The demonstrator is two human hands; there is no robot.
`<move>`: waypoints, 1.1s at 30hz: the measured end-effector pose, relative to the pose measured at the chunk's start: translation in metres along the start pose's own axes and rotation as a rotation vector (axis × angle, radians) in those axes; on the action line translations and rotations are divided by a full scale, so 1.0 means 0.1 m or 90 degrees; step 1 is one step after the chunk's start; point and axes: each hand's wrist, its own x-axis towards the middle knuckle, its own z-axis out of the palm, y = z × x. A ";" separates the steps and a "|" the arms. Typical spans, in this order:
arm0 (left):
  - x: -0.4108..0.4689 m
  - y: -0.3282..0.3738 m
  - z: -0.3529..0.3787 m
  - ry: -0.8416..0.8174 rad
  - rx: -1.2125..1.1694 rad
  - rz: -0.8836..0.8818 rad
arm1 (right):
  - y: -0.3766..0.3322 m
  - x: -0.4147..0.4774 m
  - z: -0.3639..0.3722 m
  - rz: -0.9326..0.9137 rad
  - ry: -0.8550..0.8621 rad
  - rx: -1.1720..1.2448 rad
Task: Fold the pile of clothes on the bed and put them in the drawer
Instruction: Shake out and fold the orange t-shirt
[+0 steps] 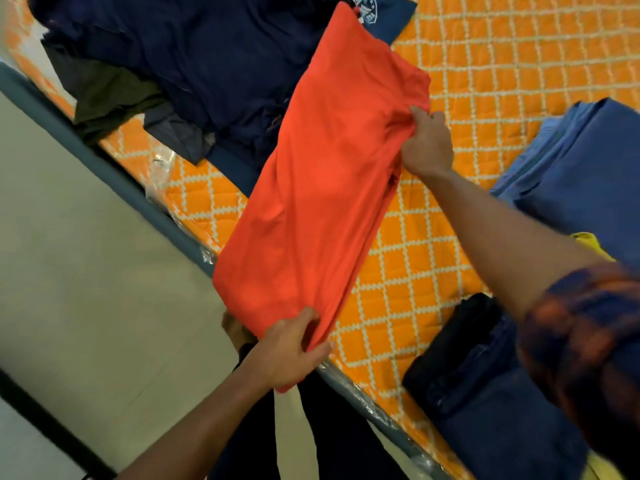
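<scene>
Above the near edge of the bed (485,64), holding a red garment (322,188) stretched lengthwise between two hands, slanting from the rail (104,162) toward the far side. Pinching the garment's near end with the left hand (291,351), thumb on top, fingers curled beneath, out over the floor (86,237). Gripping a bunched fold on the garment's right edge, about halfway along, with the right hand (427,143), fingers closed round the cloth, forearm bare below a rolled plaid sleeve (581,341). Far end of the garment lying across the view of a pile (207,57) of dark, unfolded clothes at the bed's far left; touching it or not, impossible to tell. Mostly navy in that pile, with an olive piece (104,95) at its left side and a white crest (363,5) on a blue one at the top. To the right, well apart from the pile, a folded blue stack (588,174) on the orange, white-latticed quilt (433,271), a bit of yellow cloth (588,242) showing at its near edge. Nearer, beside the right arm, a folded dark stack (485,393), black and navy. Clear plastic wrap (161,162) along the mattress edge above the rail. Below the left hand, dark trouser legs (339,427) against the pale floor.
</scene>
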 end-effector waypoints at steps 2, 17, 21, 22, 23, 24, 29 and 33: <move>0.00 0.00 -0.07 0.015 0.039 -0.013 | -0.05 -0.32 0.07 0.132 0.053 0.161; 0.35 -0.78 -0.81 0.354 -0.047 -0.217 | -0.39 -3.17 0.92 0.426 -0.125 0.331; 0.49 -0.82 -1.14 0.174 -0.113 -0.234 | -0.35 -3.14 0.85 0.438 -0.125 0.544; 0.50 -0.81 -1.18 0.120 -0.109 -0.229 | -0.36 -3.17 0.84 0.459 -0.134 0.655; 0.48 -0.77 -1.22 0.091 -0.109 -0.224 | -0.37 -3.22 0.85 0.472 -0.138 0.726; 0.47 -0.76 -1.24 0.083 -0.133 -0.226 | -0.37 -3.27 0.88 0.465 -0.144 0.753; 0.20 -0.82 -1.28 0.103 -0.347 -0.225 | -0.43 -3.61 1.00 0.417 -0.131 0.779; -0.10 -0.94 -1.18 -0.034 -0.277 -0.175 | -0.58 -4.09 1.16 0.407 -0.206 0.752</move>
